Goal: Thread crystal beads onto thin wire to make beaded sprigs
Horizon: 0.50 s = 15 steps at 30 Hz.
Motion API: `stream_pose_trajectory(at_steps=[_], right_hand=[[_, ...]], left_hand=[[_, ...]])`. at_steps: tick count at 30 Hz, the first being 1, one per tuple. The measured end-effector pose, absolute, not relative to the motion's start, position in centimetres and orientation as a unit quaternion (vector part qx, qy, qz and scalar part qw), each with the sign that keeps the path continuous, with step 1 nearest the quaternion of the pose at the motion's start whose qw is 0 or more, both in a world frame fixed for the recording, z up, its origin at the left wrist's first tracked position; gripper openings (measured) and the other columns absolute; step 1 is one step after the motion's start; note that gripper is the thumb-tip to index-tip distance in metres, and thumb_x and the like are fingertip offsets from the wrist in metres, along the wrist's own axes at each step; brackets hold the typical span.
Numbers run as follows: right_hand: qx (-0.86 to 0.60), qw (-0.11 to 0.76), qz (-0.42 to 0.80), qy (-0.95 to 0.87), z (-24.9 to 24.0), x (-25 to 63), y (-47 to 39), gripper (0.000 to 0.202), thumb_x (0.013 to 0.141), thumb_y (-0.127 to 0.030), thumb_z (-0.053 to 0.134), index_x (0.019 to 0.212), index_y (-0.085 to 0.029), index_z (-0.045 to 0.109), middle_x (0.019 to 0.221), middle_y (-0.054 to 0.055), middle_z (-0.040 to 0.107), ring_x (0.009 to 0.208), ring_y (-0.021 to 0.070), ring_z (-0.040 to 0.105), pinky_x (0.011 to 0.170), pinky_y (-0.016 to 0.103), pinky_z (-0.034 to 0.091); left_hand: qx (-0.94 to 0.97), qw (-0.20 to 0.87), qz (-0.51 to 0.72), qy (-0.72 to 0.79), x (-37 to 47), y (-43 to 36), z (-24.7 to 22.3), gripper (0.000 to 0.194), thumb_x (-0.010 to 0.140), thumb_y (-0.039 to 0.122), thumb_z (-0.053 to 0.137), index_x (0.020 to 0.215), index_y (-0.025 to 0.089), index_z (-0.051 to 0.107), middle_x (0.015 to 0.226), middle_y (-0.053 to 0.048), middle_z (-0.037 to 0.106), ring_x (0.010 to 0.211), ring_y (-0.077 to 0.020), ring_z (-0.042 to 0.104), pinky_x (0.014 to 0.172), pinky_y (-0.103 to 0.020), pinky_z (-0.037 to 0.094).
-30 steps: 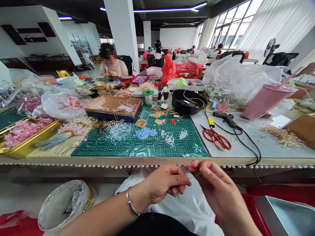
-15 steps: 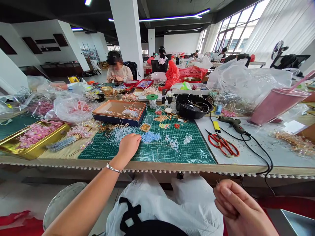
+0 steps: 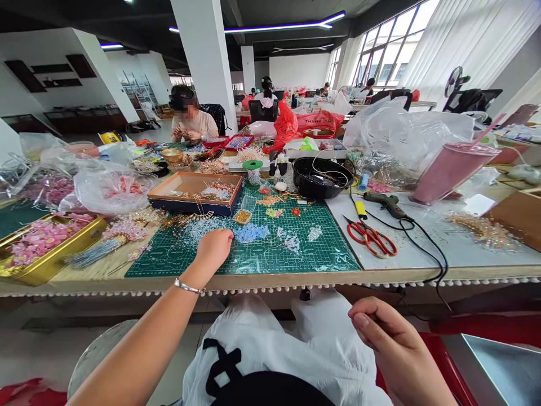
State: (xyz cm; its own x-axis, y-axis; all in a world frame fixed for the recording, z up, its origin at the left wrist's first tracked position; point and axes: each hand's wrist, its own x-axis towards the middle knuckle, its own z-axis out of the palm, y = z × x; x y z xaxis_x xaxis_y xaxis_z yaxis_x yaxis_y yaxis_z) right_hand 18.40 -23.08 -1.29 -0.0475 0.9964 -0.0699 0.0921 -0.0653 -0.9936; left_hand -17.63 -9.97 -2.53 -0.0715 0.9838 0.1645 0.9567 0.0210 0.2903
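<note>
My left hand (image 3: 213, 249) rests on the green cutting mat (image 3: 249, 262), its fingers closed and pointing away from me. Beside its fingertips lies a pile of blue flower pieces (image 3: 251, 233); pale clear beads (image 3: 203, 230) are scattered just behind it. Whatever the left fingers may grip is hidden. My right hand (image 3: 386, 335) hangs in the air before the table edge, over my right thigh, thumb and forefinger pinched together. Anything between them is too small to make out. Clear flower pieces (image 3: 288, 241) and a small box of gold beads (image 3: 242, 217) also lie on the mat.
Red-handled scissors (image 3: 372, 239) and a glue gun (image 3: 386, 204) with its cord lie to the right. A pink cup (image 3: 452, 175) leans behind them. A black bowl (image 3: 321, 183), a shallow box (image 3: 194, 194) and a gold tin (image 3: 54, 254) stand around the mat. A co-worker (image 3: 192, 124) sits opposite.
The view has turned slightly right, so the table appears further left. My right hand has shifted a little left and up in the picture. The left hand stays by the blue pieces.
</note>
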Motion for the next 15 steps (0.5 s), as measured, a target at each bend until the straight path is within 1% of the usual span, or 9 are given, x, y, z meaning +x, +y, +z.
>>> stream_pose_trajectory(at_steps=[3,4,6,8,9,10,11,12,15], right_hand=[[-0.533,0.459,0.506,-0.500,-1.2,18.4,-23.3,0.023,0.080,-0.045,0.062,0.076,-0.022,0.065,0.060,-0.002,0.042,0.055,0.0138,0.034,0.049,0.026,0.028],[-0.534,0.458,0.511,-0.494,-1.1,18.2,-23.4,0.024,0.080,-0.046,0.061,0.076,-0.022,0.064,0.059,-0.003,0.040,0.054,0.0132,0.032,0.048,0.025,0.026],[-0.531,0.456,0.522,-0.487,-0.7,17.5,-23.6,0.026,0.082,-0.047,0.059,0.077,-0.022,0.063,0.058,-0.004,0.037,0.053,0.0124,0.030,0.048,0.025,0.024],[-0.522,0.448,0.528,-0.498,-0.2,16.2,-23.7,0.026,0.083,-0.047,0.058,0.078,-0.022,0.061,0.058,-0.004,0.038,0.054,0.0123,0.031,0.048,0.024,0.026],[-0.514,0.448,0.528,-0.507,0.0,15.5,-23.6,0.026,0.084,-0.046,0.057,0.078,-0.022,0.061,0.059,-0.003,0.040,0.055,0.0124,0.033,0.049,0.024,0.027],[-0.504,0.453,0.528,-0.512,0.2,14.7,-23.6,0.026,0.084,-0.046,0.057,0.078,-0.022,0.060,0.060,-0.003,0.041,0.056,0.0124,0.034,0.049,0.024,0.029],[-0.493,0.464,0.530,-0.512,0.3,14.0,-23.5,0.026,0.084,-0.046,0.057,0.077,-0.021,0.060,0.061,-0.003,0.042,0.056,0.0121,0.034,0.050,0.024,0.030],[-0.480,0.472,0.540,-0.505,0.4,13.3,-23.4,0.027,0.085,-0.047,0.057,0.076,-0.021,0.059,0.061,-0.003,0.042,0.056,0.0117,0.034,0.050,0.024,0.030],[-0.449,0.479,0.592,-0.467,0.1,12.1,-23.2,0.030,0.085,-0.048,0.056,0.074,-0.020,0.055,0.058,-0.005,0.038,0.053,0.0103,0.031,0.048,0.023,0.027]], left_hand=[[0.671,0.070,0.206,0.709,-17.5,-10.0,-0.9,0.014,0.082,0.026,0.056,0.078,0.016,0.064,0.084,-0.006,0.065,0.080,-0.0190,0.058,0.075,-0.033,0.044],[0.667,0.083,0.227,0.705,-17.0,-10.4,-0.3,0.014,0.082,0.026,0.055,0.079,0.017,0.065,0.084,-0.006,0.065,0.079,-0.0192,0.058,0.074,-0.032,0.044],[0.662,0.116,0.267,0.691,-15.2,-11.9,1.0,0.018,0.083,0.030,0.052,0.088,0.018,0.065,0.084,-0.004,0.065,0.076,-0.0175,0.057,0.069,-0.028,0.044],[0.664,0.174,0.303,0.661,-12.2,-14.6,1.8,0.024,0.085,0.036,0.051,0.096,0.019,0.062,0.081,-0.003,0.064,0.068,-0.0138,0.056,0.062,-0.024,0.043],[0.666,0.223,0.323,0.634,-10.3,-16.1,2.0,0.024,0.085,0.038,0.051,0.096,0.019,0.061,0.079,-0.002,0.064,0.064,-0.0117,0.054,0.058,-0.022,0.042],[0.635,0.335,0.388,0.578,-8.4,-17.7,2.0,0.020,0.084,0.035,0.054,0.093,0.019,0.061,0.079,-0.002,0.063,0.063,-0.0108,0.052,0.057,-0.022,0.041],[0.606,0.433,0.419,0.520,-6.6,-19.2,2.0,0.017,0.082,0.033,0.058,0.089,0.019,0.062,0.080,-0.002,0.062,0.066,-0.0107,0.052,0.060,-0.022,0.042],[0.584,0.498,0.428,0.478,-5.1,-20.5,1.9,0.013,0.080,0.030,0.061,0.086,0.018,0.062,0.083,-0.003,0.062,0.072,-0.0115,0.053,0.065,-0.022,0.043],[0.514,0.561,0.471,0.447,-2.3,-22.5,1.5,0.008,0.079,0.024,0.064,0.084,0.018,0.061,0.084,-0.002,0.059,0.077,-0.0115,0.052,0.071,-0.022,0.043]])
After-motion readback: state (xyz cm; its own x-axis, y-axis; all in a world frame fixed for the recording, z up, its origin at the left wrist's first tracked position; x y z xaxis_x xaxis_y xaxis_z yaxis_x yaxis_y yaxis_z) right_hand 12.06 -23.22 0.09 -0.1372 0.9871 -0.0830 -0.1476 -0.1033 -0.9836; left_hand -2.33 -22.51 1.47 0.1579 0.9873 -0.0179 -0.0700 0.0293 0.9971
